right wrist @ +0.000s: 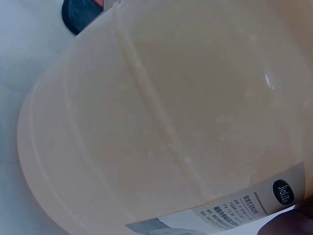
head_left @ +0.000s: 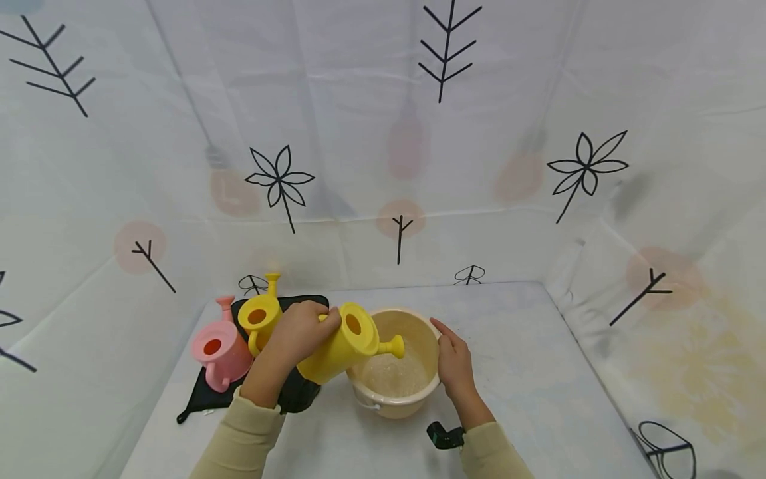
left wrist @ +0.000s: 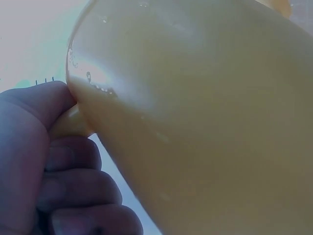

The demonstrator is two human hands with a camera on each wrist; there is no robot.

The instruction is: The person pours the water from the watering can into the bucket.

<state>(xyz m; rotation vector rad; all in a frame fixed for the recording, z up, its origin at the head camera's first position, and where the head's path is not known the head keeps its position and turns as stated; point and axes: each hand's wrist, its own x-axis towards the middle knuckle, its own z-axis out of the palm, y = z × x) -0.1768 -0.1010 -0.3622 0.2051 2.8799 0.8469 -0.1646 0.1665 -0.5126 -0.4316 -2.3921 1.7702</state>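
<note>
My left hand point(head_left: 302, 329) grips the handle of a yellow watering can point(head_left: 335, 349), fingers curled round it. The can tilts to the right, its spout over the open cream bucket point(head_left: 397, 401). Its yellow body point(left wrist: 195, 122) fills most of the left wrist view, with droplets on the surface. Rippled, bubbly water point(head_left: 395, 376) shows inside the bucket. At the bucket's right side, my right hand point(head_left: 456, 362) rests near the rim with its index finger extended. The right wrist view shows the bucket's wall point(right wrist: 161, 107), a printed label point(right wrist: 244, 208) and part of a finger.
On a black mat point(head_left: 209, 392) at the left stand a pink watering can point(head_left: 230, 359) and a second yellow watering can point(head_left: 258, 313). A white cloth covers the table point(head_left: 526, 372). Patterned white sheets point(head_left: 359, 253) hang behind and at both sides.
</note>
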